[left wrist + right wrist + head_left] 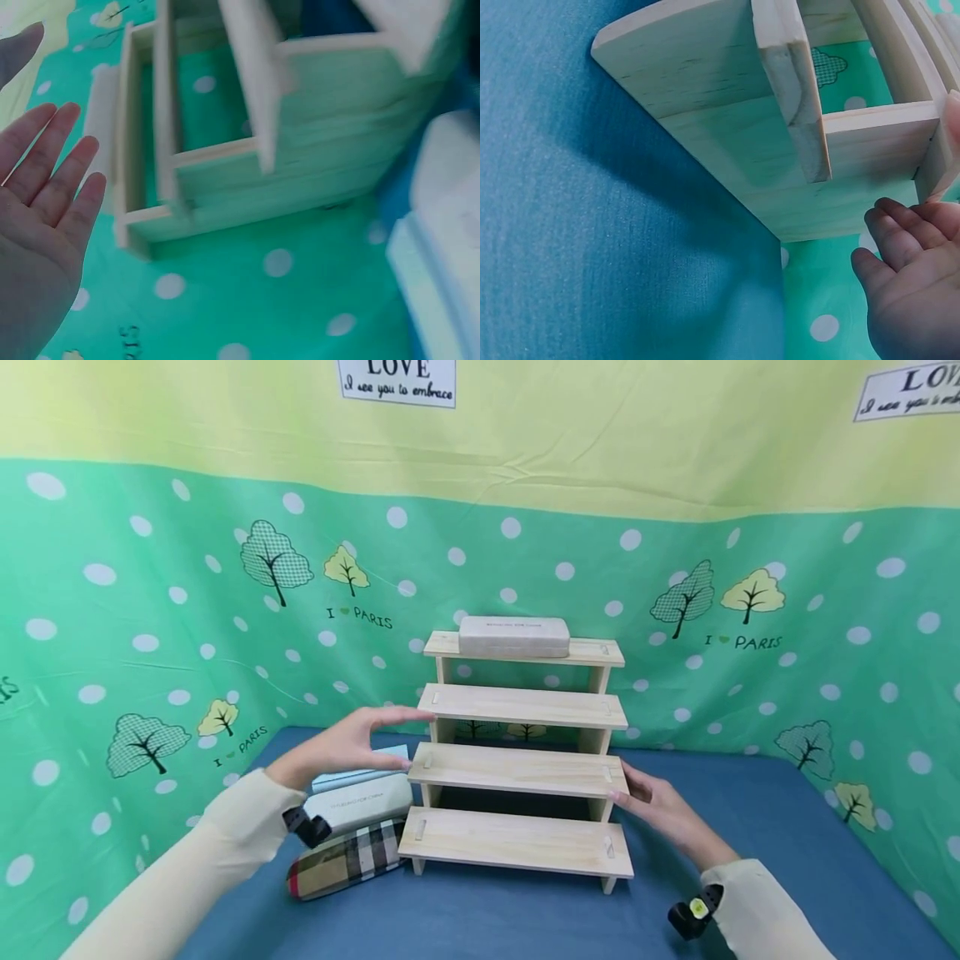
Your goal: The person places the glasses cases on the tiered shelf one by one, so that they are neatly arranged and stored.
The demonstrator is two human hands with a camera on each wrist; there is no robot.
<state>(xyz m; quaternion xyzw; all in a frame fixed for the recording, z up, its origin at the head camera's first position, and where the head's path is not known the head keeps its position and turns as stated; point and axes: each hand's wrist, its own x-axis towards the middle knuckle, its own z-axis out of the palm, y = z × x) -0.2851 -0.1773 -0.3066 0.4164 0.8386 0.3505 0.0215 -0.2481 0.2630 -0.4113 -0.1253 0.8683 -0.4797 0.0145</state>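
A pale wooden four-step display stand (517, 768) stands on the blue cloth. Beside its left end is my left hand (348, 739), fingers straight and thumb spread apart, with nothing held; the left wrist view shows the palm and extended fingers. My right hand (660, 802) is at the right end of the second step from the bottom, pinching that board between thumb and index finger. In the right wrist view the other fingers (900, 236) lie loosely below the board. A light grey oblong case (513, 637) lies on the top step.
Left of the stand, partly behind my left arm, lie a light blue case (393, 751), a pale grey-white case (367, 804) and a plaid case (348, 860). A green and yellow printed curtain (525, 560) hangs around the blue surface (750, 793).
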